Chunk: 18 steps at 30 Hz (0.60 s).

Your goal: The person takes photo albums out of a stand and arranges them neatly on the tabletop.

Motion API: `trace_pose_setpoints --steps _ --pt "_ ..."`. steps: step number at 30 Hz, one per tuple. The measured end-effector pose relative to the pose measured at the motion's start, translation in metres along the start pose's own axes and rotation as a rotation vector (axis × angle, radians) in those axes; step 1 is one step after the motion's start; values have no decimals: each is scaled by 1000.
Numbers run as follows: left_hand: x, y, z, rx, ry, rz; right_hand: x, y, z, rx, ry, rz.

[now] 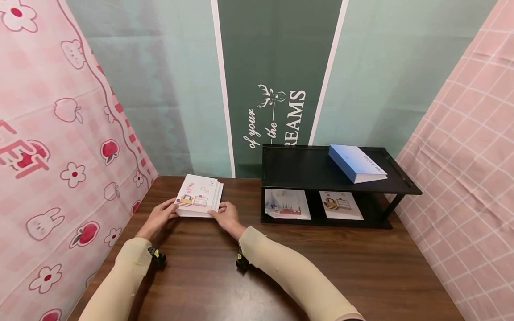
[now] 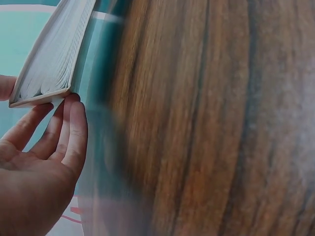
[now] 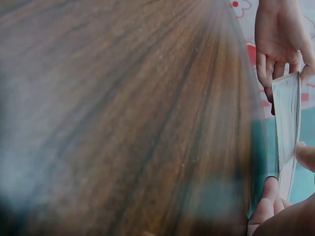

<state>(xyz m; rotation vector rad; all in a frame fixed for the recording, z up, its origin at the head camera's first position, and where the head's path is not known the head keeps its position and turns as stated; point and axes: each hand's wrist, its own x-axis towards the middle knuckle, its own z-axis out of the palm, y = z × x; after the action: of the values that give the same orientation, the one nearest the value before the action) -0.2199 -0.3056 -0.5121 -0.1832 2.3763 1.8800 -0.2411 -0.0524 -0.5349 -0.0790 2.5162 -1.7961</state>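
Note:
A white photo album with a cartoon building on its cover is held between both hands at the back left of the table. My left hand grips its left edge. In the left wrist view the album's page edges show, with the left thumb on one cover and the left fingers against the other. My right hand holds the near right corner, thumb on the cover. The right wrist view shows the album edge-on, with the right thumb and fingers on opposite covers.
Right of the hands stands a black two-tier rack. A blue and white album lies on its top tier. Two white picture albums, one at left and one at right, lie on the lower tier. Patterned cloths surround the wooden table.

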Motion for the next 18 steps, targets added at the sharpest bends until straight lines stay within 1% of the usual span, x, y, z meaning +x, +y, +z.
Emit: trace_pose_setpoints --steps 5,12,18 --pt "1 0 -1 5 1 -13 1 0 1 1 -9 7" --pt "5 -2 0 2 4 -9 2 -2 1 6 -12 18" --pt "7 -3 -2 2 13 -6 4 -2 3 -22 -32 45"
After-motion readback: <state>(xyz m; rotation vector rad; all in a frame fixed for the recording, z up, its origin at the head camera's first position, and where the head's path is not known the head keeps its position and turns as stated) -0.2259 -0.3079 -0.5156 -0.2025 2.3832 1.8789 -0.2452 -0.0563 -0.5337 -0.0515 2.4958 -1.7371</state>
